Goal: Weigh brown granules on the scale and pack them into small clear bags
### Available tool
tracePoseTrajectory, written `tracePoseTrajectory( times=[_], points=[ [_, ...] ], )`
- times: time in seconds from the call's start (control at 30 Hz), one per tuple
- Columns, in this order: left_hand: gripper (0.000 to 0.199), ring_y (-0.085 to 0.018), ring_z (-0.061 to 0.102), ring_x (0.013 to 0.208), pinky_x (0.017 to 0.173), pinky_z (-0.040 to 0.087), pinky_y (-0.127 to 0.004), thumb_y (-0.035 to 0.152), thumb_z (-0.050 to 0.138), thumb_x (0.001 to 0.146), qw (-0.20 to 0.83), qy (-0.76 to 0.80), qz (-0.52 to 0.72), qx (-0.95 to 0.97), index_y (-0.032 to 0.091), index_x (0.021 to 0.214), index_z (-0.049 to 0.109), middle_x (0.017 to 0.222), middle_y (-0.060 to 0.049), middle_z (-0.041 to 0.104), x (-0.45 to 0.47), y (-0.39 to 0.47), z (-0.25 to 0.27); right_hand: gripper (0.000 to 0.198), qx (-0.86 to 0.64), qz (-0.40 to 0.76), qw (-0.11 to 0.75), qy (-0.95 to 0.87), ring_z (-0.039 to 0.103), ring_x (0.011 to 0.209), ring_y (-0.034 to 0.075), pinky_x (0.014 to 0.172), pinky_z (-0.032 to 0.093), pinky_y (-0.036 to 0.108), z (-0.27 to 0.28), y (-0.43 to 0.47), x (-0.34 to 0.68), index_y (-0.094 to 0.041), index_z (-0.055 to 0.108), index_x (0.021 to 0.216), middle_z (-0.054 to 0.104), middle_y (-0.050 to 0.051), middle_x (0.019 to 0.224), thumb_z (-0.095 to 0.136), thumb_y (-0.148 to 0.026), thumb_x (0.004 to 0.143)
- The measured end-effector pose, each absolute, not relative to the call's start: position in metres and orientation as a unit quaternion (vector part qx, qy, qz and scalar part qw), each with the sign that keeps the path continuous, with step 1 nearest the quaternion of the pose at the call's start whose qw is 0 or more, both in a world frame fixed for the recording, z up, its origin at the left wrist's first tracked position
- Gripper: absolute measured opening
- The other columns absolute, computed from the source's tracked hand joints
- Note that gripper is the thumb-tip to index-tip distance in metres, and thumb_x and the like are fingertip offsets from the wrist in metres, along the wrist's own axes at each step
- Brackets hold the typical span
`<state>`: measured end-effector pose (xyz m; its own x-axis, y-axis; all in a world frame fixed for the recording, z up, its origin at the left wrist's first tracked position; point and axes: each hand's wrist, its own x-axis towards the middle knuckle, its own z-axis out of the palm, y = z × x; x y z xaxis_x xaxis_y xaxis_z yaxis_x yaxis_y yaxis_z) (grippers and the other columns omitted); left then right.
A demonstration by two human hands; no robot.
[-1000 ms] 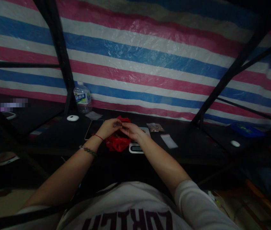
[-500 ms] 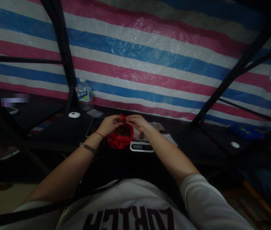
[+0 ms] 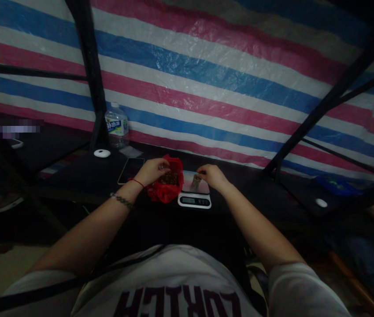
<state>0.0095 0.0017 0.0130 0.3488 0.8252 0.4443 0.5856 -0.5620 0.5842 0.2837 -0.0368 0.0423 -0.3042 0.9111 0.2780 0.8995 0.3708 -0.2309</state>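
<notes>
A red plastic bag (image 3: 166, 192) with dark brown bits inside sits on the dark table (image 3: 84, 180). My left hand (image 3: 154, 171) pinches its open rim at the left side. Just right of the bag stands a small white digital scale (image 3: 194, 200). My right hand (image 3: 212, 175) holds a small clear pouch (image 3: 196, 181) of brownish contents on the scale's platform. It is too dim to tell whether the pouch's weight rests on the scale.
A phone (image 3: 130, 170) lies left of the red bag. Behind it are a water bottle (image 3: 116, 127), a white round puck (image 3: 102, 153) and a slip of paper (image 3: 131, 151). Black frame poles (image 3: 89, 70) rise in front of a striped tarp. Another white puck (image 3: 321, 202) lies far right.
My right hand has left the red bag's mouth and moved right, setting the small pouch over the scale. My left hand stays on the bag's rim. The view shifted slightly.
</notes>
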Motion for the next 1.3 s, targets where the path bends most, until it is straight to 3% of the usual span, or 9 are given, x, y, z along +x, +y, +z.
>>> tracePoseTrajectory(
  times=[0.2, 0.57, 0.97, 1.3],
  points=[
    [0.019, -0.019, 0.064, 0.08, 0.078, 0.048, -0.029, 0.031, 0.059, 0.076, 0.15, 0.447, 0.361, 0.805, 0.02, 0.088, 0.069, 0.091, -0.004, 0.071, 0.007, -0.001, 0.014, 0.018, -0.56, -0.032, 0.118, -0.82, 0.064, 0.095, 0.02, 0.084, 0.044, 0.026, 0.042, -0.039, 0.273, -0.017, 0.071, 0.096, 0.071, 0.009, 0.101, 0.058, -0.021, 0.085],
    [0.021, -0.019, 0.063, 0.08, 0.073, 0.047, -0.028, 0.033, 0.058, 0.076, 0.15, 0.456, 0.358, 0.801, 0.02, 0.089, 0.069, 0.09, -0.004, 0.071, 0.005, 0.002, 0.014, 0.027, -0.557, -0.036, 0.041, -0.828, 0.065, 0.094, 0.022, 0.083, 0.043, 0.027, 0.05, -0.053, 0.264, -0.018, 0.07, 0.103, 0.071, 0.01, 0.102, 0.048, -0.02, 0.088],
    [0.02, -0.019, 0.064, 0.081, 0.075, 0.047, -0.029, 0.033, 0.058, 0.076, 0.153, 0.447, 0.365, 0.803, 0.02, 0.087, 0.069, 0.09, -0.004, 0.071, 0.006, -0.001, 0.016, 0.037, -0.575, -0.035, 0.052, -0.816, 0.063, 0.104, 0.022, 0.088, 0.044, 0.028, 0.043, -0.04, 0.258, -0.016, 0.063, 0.118, 0.067, 0.012, 0.116, 0.041, -0.014, 0.089],
    [0.02, -0.018, 0.064, 0.08, 0.074, 0.047, -0.027, 0.033, 0.06, 0.076, 0.151, 0.452, 0.363, 0.801, 0.02, 0.089, 0.068, 0.089, -0.003, 0.071, 0.003, 0.002, 0.014, 0.049, -0.556, -0.007, 0.093, -0.826, 0.057, 0.115, 0.019, 0.1, 0.041, 0.028, 0.04, -0.029, 0.263, -0.017, 0.06, 0.124, 0.061, 0.009, 0.126, 0.043, -0.002, 0.08]
  ],
)
